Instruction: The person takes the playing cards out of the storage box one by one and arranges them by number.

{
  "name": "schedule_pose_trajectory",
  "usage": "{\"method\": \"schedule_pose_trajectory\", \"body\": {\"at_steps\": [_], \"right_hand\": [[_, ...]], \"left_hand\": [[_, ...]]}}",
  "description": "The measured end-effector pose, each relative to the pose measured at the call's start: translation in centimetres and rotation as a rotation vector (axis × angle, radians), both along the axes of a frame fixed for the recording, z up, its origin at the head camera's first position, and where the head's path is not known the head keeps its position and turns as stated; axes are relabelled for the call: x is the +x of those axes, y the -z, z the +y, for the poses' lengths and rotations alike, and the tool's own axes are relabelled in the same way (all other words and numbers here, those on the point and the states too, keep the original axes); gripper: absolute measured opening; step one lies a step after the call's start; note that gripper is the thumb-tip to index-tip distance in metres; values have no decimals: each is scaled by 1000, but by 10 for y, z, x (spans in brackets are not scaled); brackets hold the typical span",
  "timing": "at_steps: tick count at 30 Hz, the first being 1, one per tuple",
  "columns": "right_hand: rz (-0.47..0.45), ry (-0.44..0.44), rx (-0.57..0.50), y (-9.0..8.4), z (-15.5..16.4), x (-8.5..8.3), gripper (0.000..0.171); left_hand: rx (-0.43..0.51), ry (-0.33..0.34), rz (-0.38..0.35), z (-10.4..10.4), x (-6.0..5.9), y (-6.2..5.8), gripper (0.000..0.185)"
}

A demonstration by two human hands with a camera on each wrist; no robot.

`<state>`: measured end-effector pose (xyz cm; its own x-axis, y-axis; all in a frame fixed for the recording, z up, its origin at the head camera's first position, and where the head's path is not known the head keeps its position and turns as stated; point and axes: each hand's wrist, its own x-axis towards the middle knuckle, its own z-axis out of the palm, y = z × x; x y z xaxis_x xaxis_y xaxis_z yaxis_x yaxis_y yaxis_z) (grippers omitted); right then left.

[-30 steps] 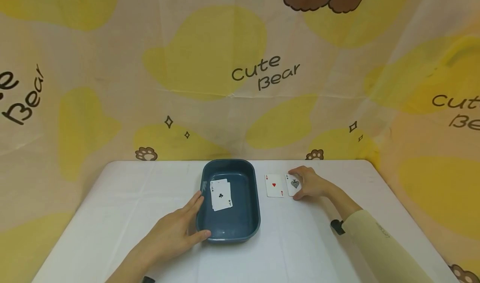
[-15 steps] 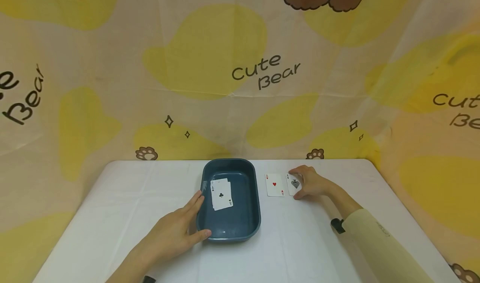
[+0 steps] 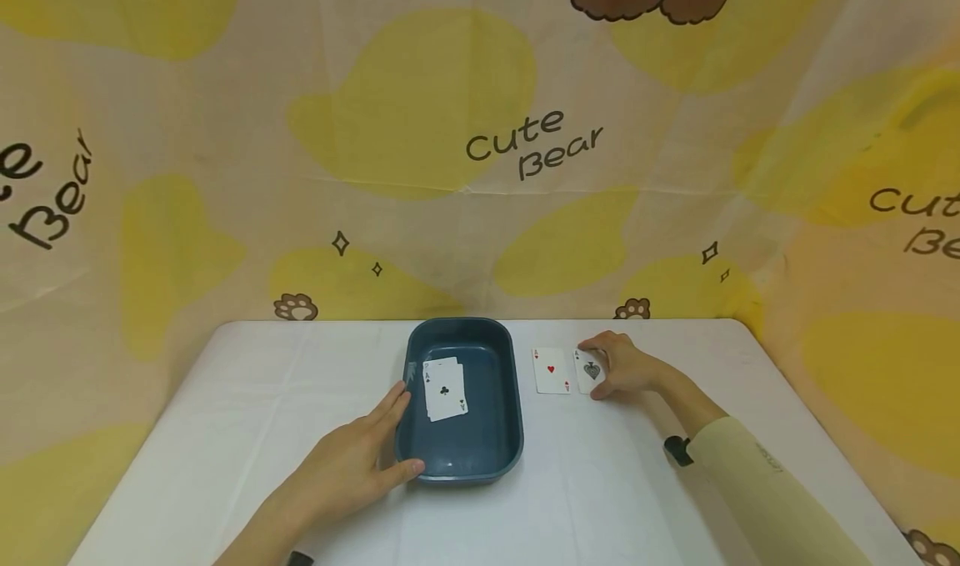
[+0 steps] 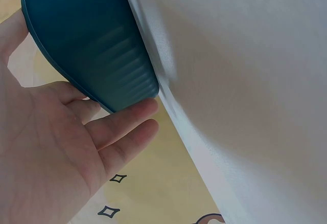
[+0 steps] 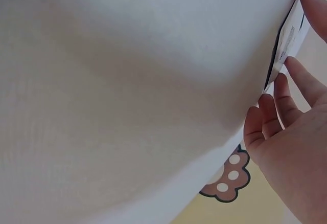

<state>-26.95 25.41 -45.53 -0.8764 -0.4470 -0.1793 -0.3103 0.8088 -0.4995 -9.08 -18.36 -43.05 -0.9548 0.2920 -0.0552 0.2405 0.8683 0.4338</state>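
Note:
My left hand (image 3: 352, 459) lies against the left side of a dark blue rectangular tray (image 3: 483, 458), thumb on the near rim and fingers along the side. In the left wrist view its fingers (image 4: 130, 119) are extended beside the tray's ribbed outer wall (image 4: 117, 65). Inside the tray is a small pile of playing cards, an ace of clubs (image 3: 450, 403) on top. To the right, my right hand (image 3: 626, 366) pinches an ace of spades (image 3: 590, 372) by its far and near edges. In the right wrist view this card (image 5: 288, 40) shows edge-on between thumb and fingers.
An ace of hearts (image 3: 551, 370) lies face up between the tray and the ace of spades. All stand near the back of a white-covered table (image 3: 600, 499). A patterned yellow and beige cloth (image 3: 420, 116) hangs right behind the table's far edge.

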Motion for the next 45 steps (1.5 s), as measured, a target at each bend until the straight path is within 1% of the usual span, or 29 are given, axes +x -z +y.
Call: {"method": "schedule_pose_trajectory", "body": {"at_steps": [6,9,12,15,19,22,25,30,37,45], "right_hand": [[-4,-12,16,-6,-1,1,84],[-19,4,11,-11,0,3,87],[-15,14,20,-16,2,5,90],[-15,38,15,-23,6,8,89],[-8,68,-66,-32,10,10,86],[16,66,-129,-37,11,11,81],[45,61,-167,-42,8,13,75],[88,44,-195,-50,0,18,69],[106,51,-199,-57,-16,23,67],[123,11,-242,-65,-31,27,66]], "left_hand": [[-1,-1,3,0,-2,3,98],[3,-7,-8,1,-3,4,98],[2,-9,-13,2,-4,5,98],[4,-3,-8,2,-3,4,98],[6,1,-5,2,-4,2,99],[1,-6,-7,3,-4,2,99],[-2,-10,-3,3,-4,5,98],[0,-8,-2,3,-4,5,98],[0,-6,-9,3,-3,2,99],[1,-6,-9,1,-2,2,99]]}}
